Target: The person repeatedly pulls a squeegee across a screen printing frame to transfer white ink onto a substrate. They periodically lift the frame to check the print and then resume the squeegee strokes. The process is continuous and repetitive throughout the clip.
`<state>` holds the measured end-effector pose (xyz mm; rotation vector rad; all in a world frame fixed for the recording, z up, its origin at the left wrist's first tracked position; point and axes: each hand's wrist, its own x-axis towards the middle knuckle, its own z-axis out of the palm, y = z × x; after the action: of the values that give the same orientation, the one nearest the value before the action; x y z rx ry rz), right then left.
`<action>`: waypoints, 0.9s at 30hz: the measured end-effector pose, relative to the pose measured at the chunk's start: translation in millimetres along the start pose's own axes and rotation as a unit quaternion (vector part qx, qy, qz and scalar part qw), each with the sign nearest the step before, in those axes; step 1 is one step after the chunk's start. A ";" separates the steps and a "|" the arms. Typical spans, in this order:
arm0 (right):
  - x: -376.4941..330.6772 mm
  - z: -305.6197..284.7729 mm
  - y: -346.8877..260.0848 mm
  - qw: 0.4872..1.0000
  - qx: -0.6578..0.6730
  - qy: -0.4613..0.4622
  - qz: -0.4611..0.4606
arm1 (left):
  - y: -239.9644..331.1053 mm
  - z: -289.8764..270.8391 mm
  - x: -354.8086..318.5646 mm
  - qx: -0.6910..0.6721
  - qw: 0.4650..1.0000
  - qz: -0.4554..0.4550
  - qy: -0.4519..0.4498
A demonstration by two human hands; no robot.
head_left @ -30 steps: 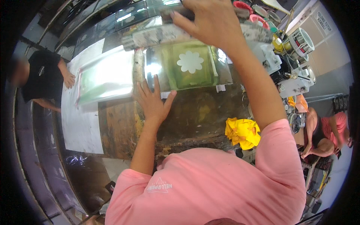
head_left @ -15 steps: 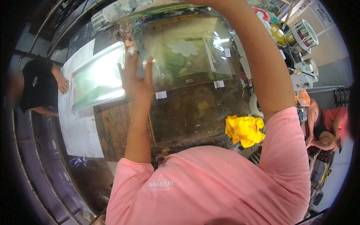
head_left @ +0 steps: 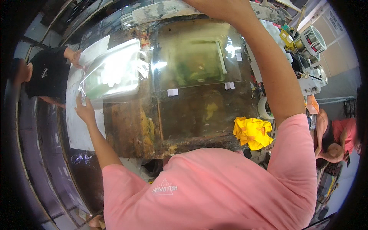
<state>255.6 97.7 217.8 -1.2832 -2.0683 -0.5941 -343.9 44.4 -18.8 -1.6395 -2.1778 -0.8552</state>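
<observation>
My left hand (head_left: pixel 86 110) is at the near left corner of a clear plastic sheet (head_left: pixel 134 90), its thumb and fingers apparently pinching the edge. The sheet, with a white scalloped shape (head_left: pixel 111 78) on it, lies over a shiny stack of clear sheets (head_left: pixel 92 82); its right edge curls up in bright glare. A co-worker's hand (head_left: pixel 74 57) is at the far left corner. My right hand (head_left: pixel 218 7) reaches to the far edge of the table, above a glass plate (head_left: pixel 191 57); its fingers are cut off by the picture's top.
White paper (head_left: pixel 86 132) lies under the stack. Small white tabs (head_left: pixel 173 92) sit along the glass plate's near edge. A crumpled yellow cloth (head_left: pixel 253 133) rests at the near right of the table (head_left: pixel 126 126). Cans (head_left: pixel 311 39) stand at right; another person (head_left: pixel 341 134) sits beyond.
My left hand has moved left from beside the glass plate to the stack's far side. The clear sheet with the white shape has shifted left onto the stack. The co-worker's hand has risen.
</observation>
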 end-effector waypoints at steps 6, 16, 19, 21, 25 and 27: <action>-5.1 3.1 -4.4 0.999 0.004 0.046 0.004 | 79.2 -20.1 10.1 0.183 0.977 0.000 0.111; -126.6 23.0 -33.5 0.983 0.031 -0.183 0.002 | 323.0 -55.3 -89.2 -0.566 0.743 -0.046 -0.354; -167.6 30.6 -37.7 0.939 0.096 -0.330 -0.016 | 315.8 -35.4 -140.1 -0.474 0.798 -0.055 -0.369; -192.6 37.4 -46.3 0.945 0.098 -0.311 -0.013 | 305.2 -14.7 -158.2 -0.408 0.828 -0.048 -0.382; -220.0 49.3 -51.4 0.946 0.169 -0.275 0.016 | 291.5 17.1 -181.6 -0.187 0.938 0.056 -0.287; -226.3 54.0 -53.8 0.922 0.179 -0.340 0.045 | 288.6 26.0 -187.3 -0.115 0.957 0.089 -0.251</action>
<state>267.2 -30.5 16.7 -1.4754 -2.4780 0.3287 -10.2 -33.0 -59.8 -2.3444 -2.2490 -0.7173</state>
